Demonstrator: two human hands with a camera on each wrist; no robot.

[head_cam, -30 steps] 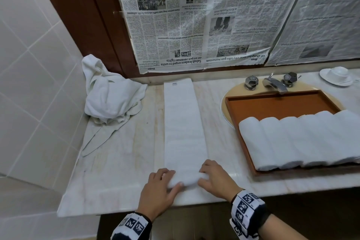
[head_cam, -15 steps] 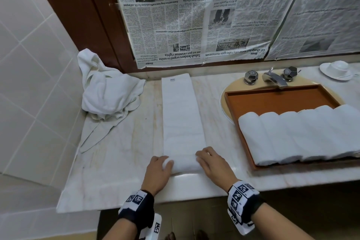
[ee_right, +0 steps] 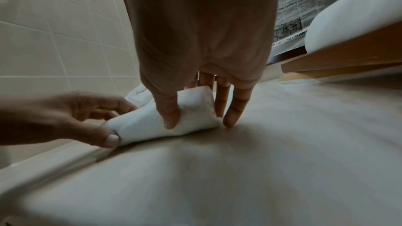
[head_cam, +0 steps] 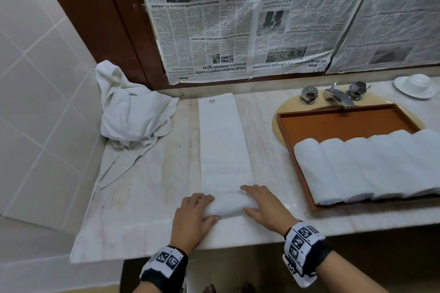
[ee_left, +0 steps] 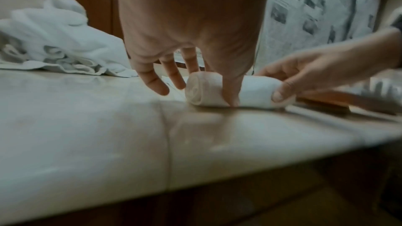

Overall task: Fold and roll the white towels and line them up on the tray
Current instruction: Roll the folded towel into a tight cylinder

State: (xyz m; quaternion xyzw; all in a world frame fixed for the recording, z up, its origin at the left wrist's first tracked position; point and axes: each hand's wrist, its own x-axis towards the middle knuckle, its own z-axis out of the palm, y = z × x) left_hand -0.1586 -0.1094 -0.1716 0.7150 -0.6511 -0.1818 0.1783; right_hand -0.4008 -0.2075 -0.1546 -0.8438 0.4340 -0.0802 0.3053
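A long folded white towel lies lengthwise on the marble counter, its near end wound into a small roll. My left hand grips the roll's left end, thumb in front and fingers behind. At the roll's right end my right hand grips it the same way. To the right, a brown tray holds several rolled white towels in a row. A heap of unfolded white towels sits in the back left corner.
The tray rests over a sink with a chrome faucet behind it. A white cup and saucer stand at the back right. Newspaper covers the wall behind. A tiled wall borders the left, and the counter's front edge runs just below my wrists.
Both hands have pushed the roll away from the counter's front edge along the strip. The roll has grown thicker and the flat part shorter.
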